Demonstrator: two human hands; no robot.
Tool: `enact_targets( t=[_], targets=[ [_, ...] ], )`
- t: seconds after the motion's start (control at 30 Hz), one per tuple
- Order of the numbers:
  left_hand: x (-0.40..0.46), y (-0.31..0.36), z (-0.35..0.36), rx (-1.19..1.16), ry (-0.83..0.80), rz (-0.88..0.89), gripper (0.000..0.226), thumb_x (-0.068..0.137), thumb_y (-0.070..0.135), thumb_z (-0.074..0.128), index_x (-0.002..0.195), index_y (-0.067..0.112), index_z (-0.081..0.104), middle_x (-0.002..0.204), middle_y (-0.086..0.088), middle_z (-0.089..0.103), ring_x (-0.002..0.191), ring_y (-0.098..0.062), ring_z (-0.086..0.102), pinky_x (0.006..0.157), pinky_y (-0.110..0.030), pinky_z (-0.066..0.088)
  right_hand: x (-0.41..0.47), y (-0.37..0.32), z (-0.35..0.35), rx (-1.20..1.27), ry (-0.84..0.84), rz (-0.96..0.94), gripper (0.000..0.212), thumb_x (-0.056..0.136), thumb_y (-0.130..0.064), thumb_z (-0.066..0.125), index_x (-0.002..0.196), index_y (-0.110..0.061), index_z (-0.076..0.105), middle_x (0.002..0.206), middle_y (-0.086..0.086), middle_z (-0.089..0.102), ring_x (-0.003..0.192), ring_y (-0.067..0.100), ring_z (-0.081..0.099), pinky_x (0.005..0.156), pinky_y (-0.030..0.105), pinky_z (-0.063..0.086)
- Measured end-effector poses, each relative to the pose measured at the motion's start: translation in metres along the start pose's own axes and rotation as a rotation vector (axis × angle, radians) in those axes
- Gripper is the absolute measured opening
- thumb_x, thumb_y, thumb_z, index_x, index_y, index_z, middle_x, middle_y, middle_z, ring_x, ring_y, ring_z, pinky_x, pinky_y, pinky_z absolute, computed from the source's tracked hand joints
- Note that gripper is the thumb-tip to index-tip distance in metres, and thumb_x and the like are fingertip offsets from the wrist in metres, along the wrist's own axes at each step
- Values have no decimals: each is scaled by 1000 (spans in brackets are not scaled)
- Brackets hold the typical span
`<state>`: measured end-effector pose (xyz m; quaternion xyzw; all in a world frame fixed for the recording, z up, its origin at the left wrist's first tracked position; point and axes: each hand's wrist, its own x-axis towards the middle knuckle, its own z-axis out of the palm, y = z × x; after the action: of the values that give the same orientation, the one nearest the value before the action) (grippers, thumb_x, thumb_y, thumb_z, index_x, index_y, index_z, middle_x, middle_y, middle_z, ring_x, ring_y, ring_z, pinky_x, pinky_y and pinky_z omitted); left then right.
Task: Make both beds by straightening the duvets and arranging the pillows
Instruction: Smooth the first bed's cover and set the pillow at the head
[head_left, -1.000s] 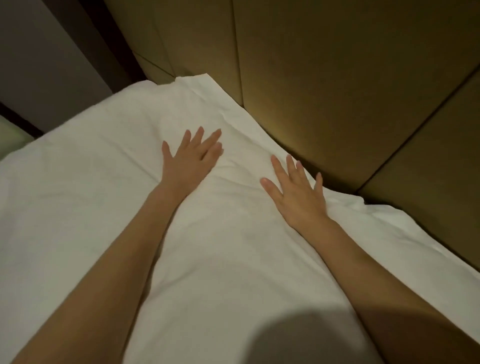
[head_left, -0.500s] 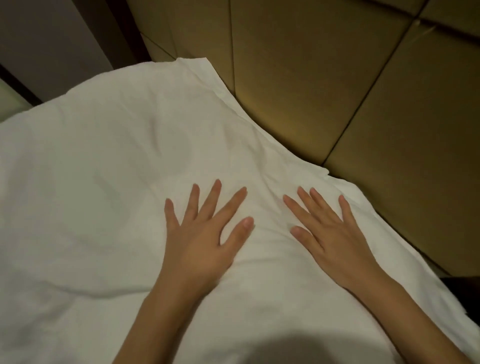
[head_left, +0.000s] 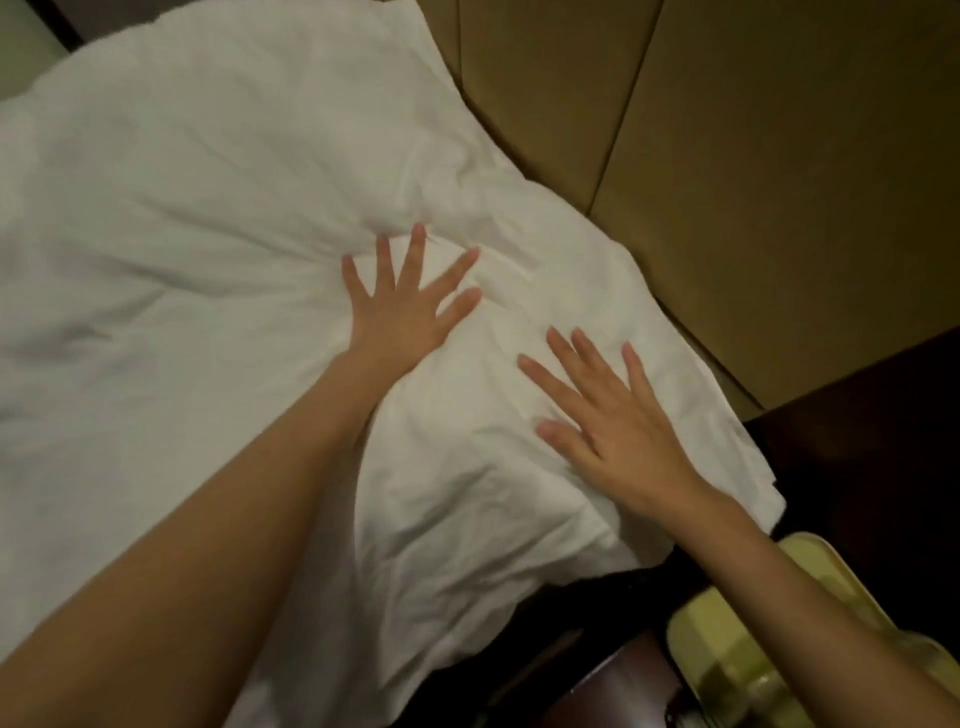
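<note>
Count: two hands, one white pillow, one padded headboard with several tan panels, one yellow-green object, one dark piece of furniture.

Left hand (head_left: 402, 306): palm down on the pillow (head_left: 218, 218), fingers straight and spread wide, pressing into the fabric; nothing pinched. Creases fan out from under its fingertips toward the far side.

Right hand (head_left: 618, 423): palm down on the near-right part of the pillow, fingers straight and fanned, lying flat on the cloth; nothing gripped. The two hands are near each other but apart.

Pillow appearance: plain white case, soft and puffy, heavily wrinkled around the hands, smoother toward the left. A flat fabric flap runs along its right edge.

Pillow position: fills the left and centre of the view, its right edge lying against the headboard (head_left: 753, 156). Its near-right corner hangs over the dark furniture (head_left: 857, 441).

Orientation: long axis runs from far left to near right, parallel to the headboard.

Yellow-green object (head_left: 727, 639): near right, partly hidden by the right forearm; blurred, cannot tell what it is.
</note>
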<state>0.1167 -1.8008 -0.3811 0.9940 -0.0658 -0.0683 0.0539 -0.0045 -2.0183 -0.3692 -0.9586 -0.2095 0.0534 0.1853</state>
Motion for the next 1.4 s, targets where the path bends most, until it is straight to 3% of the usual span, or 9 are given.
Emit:
enact_targets(
  t=[0.17,0.37,0.47,0.53,0.67,0.77,1.0,1.23,1.4],
  targets=[
    [-97,17,-10,-181,84,49,54,92,65,7,144,55,7,160,8,-1,147,-24,-3,112,-57,-9,5,10,38,-102,-81,31,58,87,-69,-10,142,-50,-8,155,-15,-11,145,8,-10,112,36,-17],
    [-137,-3,49,103,122,214,59,90,71,11,144,49,10,160,-7,6,145,-38,2,109,-68,2,-24,-1,25,-27,-42,35,58,88,-63,3,144,-46,0,153,-18,-11,144,3,-10,116,40,-11],
    [-133,2,46,113,103,174,60,89,69,12,145,49,2,161,-5,-6,145,-37,-7,109,-65,-4,-69,-15,29,2,73,-10,59,94,-60,18,149,-39,10,157,-12,2,145,4,-1,118,40,-4],
    [-154,15,39,-15,137,125,56,97,55,27,149,41,13,161,-5,-4,146,-35,-4,112,-61,0,-101,-23,38,-12,143,-38,58,96,-55,29,149,-36,18,158,-6,13,145,8,8,118,41,2],
    [-243,37,57,-354,447,199,43,95,22,43,137,21,50,152,-13,33,142,-32,26,113,-53,18,-143,-26,59,-64,208,-118,52,93,-46,44,141,-28,39,150,4,37,140,18,29,116,46,17],
    [-286,49,84,-309,591,345,29,88,11,53,113,13,68,129,-14,58,126,-28,47,108,-50,30,-148,-11,68,-98,187,-134,50,91,-47,47,135,-24,48,143,5,45,136,20,34,114,49,22],
    [-263,25,127,-161,346,237,39,87,38,56,119,18,63,132,-9,57,130,-25,44,114,-46,15,-116,15,84,-145,135,-193,63,82,-38,66,139,-24,46,145,8,44,138,23,28,113,48,15],
    [-263,22,144,-195,454,228,14,85,18,72,97,15,66,137,-8,54,134,-23,42,115,-51,19,-91,30,103,-53,211,-265,47,75,-6,76,120,-13,62,132,15,54,129,26,37,106,51,30],
    [-260,29,151,-18,426,164,31,80,35,68,99,12,62,133,-11,56,135,-23,39,114,-54,17,-80,31,104,-54,273,-282,39,70,0,75,107,-9,66,118,17,59,115,23,40,93,49,39]
  ],
)
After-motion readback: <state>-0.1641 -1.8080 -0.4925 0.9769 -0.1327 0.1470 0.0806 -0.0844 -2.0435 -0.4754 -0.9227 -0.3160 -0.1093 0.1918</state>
